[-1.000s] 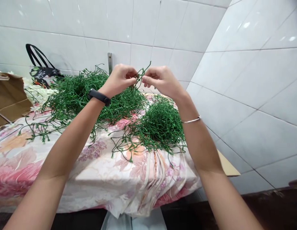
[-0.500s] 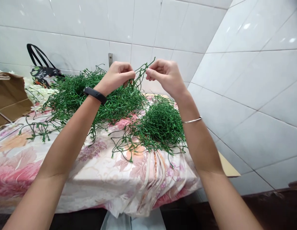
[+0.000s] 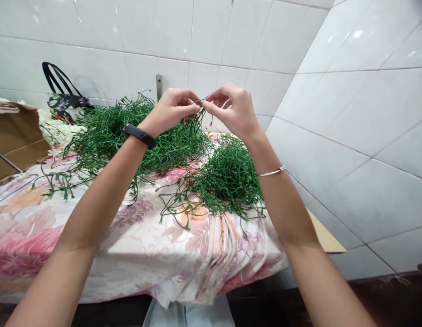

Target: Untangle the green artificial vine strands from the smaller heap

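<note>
White tiled walls (image 3: pixel 211 32) meet in a corner behind a table draped with a floral tablecloth (image 3: pixel 136 250), its near edge gathered into folds. Above the cloth, the left hand (image 3: pixel 173 108) and right hand (image 3: pixel 236 110) are raised with fingertips close together, each grip pinched narrow on a thin green sprig (image 3: pixel 200 117) whose strands hang between and just below them. A large tangled heap of green stems (image 3: pixel 105 131) spreads behind the left forearm, while a smaller pile of stems (image 3: pixel 228 175) sits beside the right forearm. A black wristband (image 3: pixel 139 135) circles the left wrist and a silver bangle (image 3: pixel 271 171) the right forearm. Farther left, white flowers (image 3: pixel 63 132) lie between the large heap and a brown cardboard piece (image 3: pixel 17 141), near a black-handled floral bag (image 3: pixel 66 108).
</note>
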Demonstrator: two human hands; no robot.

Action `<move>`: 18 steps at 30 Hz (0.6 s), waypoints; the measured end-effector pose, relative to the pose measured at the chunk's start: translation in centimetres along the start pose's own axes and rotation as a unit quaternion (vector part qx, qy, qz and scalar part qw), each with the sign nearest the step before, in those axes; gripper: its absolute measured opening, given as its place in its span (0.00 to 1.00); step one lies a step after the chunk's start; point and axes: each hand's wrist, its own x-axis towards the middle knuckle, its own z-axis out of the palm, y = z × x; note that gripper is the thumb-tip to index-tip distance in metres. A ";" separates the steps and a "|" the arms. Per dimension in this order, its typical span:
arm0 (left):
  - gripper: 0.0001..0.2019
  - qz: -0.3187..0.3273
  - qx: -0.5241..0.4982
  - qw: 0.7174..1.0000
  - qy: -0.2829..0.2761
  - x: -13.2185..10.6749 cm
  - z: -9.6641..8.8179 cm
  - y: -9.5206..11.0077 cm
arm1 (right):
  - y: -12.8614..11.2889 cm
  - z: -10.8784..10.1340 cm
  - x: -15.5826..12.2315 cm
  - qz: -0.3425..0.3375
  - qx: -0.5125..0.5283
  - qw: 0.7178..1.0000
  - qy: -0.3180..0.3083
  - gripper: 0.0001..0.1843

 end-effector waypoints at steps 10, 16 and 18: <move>0.07 0.008 0.060 0.998 -0.007 -0.2 0.4 0.2 | 0.8 0.4 0.2 -0.006 0.057 0.998 -0.008 0.08; 0.11 0.037 0.097 0.994 0.021 0.0 0.9 -0.5 | 1.1 1.5 0.3 -0.044 0.137 0.989 -0.017 0.06; 0.15 0.033 0.049 0.998 -0.001 0.1 1.1 -1.0 | 1.1 1.6 0.3 -0.059 0.159 0.985 -0.023 0.07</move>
